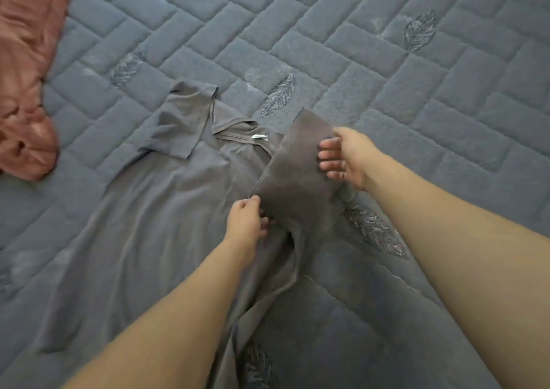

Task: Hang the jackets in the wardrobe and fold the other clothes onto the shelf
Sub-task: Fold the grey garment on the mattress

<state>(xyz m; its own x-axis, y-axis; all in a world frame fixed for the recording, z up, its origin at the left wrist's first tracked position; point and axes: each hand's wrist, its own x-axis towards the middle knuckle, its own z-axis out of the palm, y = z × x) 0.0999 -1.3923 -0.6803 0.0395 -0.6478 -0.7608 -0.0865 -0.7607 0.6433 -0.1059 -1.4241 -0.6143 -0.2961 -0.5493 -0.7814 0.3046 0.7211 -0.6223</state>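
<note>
**me:** ok so from my feed, right hand has its grip clamped on the folded-over sleeve of the grey t-shirt, fingers curled over the sleeve's right edge, thumb side hidden behind the cloth. Left hand is pinching the same flap at its lower left corner, right by the fold line.

**other guy:** where's the shirt itself sitting?

**me:** spread out on the bed, collar pointing away from me with a little white tag showing inside the neck. The right sleeve is lifted and turned in toward the middle of the shirt; the other sleeve is also folded in, lying flat near the collar.

**other guy:** anything else around?

**me:** a crumpled pinkish-red garment at the far left edge of the bed, well apart from the shirt. Bedcover is grey-blue quilted stuff with leaf stitching.
</note>
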